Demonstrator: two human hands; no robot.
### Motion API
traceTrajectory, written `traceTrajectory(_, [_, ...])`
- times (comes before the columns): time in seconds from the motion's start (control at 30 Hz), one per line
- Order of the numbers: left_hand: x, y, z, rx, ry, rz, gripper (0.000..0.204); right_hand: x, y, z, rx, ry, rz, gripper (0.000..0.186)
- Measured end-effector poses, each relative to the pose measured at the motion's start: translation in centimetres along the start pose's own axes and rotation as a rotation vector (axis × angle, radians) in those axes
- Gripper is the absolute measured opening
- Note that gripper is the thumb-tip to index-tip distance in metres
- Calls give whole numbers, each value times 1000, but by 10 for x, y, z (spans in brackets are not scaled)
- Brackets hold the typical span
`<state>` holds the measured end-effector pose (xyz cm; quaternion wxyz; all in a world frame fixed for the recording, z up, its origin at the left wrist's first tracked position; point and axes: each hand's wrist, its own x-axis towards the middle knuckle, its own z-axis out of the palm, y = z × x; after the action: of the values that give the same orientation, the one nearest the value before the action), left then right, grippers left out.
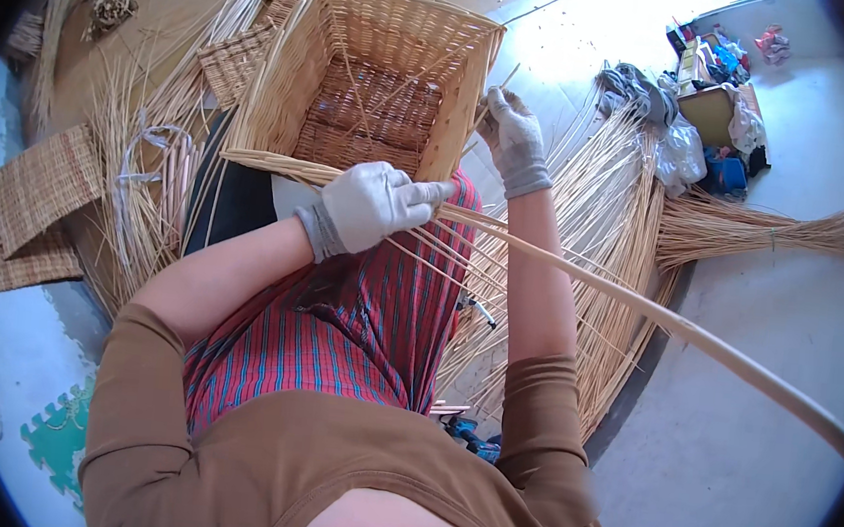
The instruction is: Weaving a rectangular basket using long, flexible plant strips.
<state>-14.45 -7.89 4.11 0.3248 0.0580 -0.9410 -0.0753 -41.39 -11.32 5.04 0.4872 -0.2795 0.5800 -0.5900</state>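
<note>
A square wicker basket (388, 22) with a darker woven bottom is tilted toward me, its open top facing up. My left hand (372, 204), in a white glove with a grey cuff, is closed over the basket's near rim by the right corner. At the basket's right side, my gloved right hand (513, 136) has its fingers pinched on a thin cane strand (512, 74); the fingertips are partly hidden. A thick pale cane (697, 333) runs from the near corner far out to the lower right. Several thinner strands stick out below that corner.
Long loose canes (596, 229) lie spread on the right, beside a tied bundle (766, 233). Woven panels (47, 191) rest at the left near more canes (127, 188). A box with bags (711, 113) stands at the far right. Red striped cloth (334, 346) covers my lap.
</note>
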Motion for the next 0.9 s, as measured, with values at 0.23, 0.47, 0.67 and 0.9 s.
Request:
traceTrajectory(0.23, [6,-1,1,64,-47,-2,15,-19,-5,1,-160,-18,45,30])
traceTrajectory(0.47, [8,-5,0,98,-127,37,18,-56,1,2,-21,-44,63,34])
traceTrajectory(0.67, [4,-10,4,-104,-26,-31,13,-30,5,0,45,-54,53,24])
traceTrajectory(0.9, [5,-9,4,-23,-80,24,13,-75,-1,-25,20,64,-90,6])
